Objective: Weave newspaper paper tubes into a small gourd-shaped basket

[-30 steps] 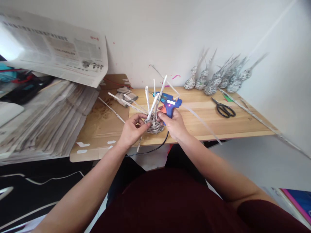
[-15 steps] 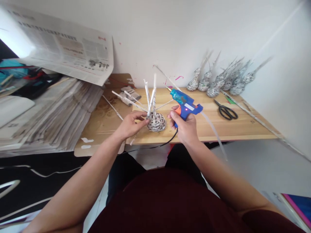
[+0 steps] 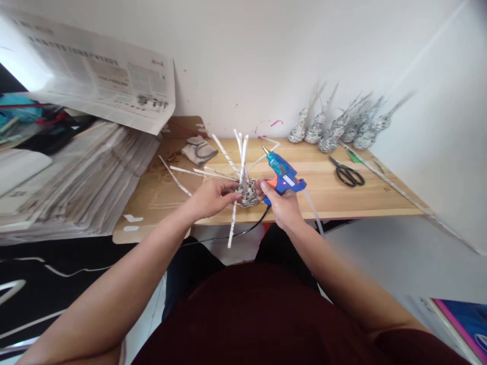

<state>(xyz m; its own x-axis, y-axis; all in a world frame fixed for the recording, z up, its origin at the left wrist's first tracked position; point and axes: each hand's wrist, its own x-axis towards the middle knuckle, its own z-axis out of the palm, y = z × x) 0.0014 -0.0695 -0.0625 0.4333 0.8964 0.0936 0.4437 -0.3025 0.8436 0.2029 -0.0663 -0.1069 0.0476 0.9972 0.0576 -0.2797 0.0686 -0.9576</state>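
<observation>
At twelve o'clock from the dark maroon shirt, over the pale wooden surface, the left hand pinches a round, grey-white woven-paper base at its nine o'clock side; at its three, the right hand wraps round a blue pistol-shaped glue gun.

Woven paper piece, strips splayed, beside a blue glue gun

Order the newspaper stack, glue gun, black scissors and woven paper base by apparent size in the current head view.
1. Newspaper stack
2. Glue gun
3. Black scissors and woven paper base: too alike to rank, the base being partly covered.
</observation>
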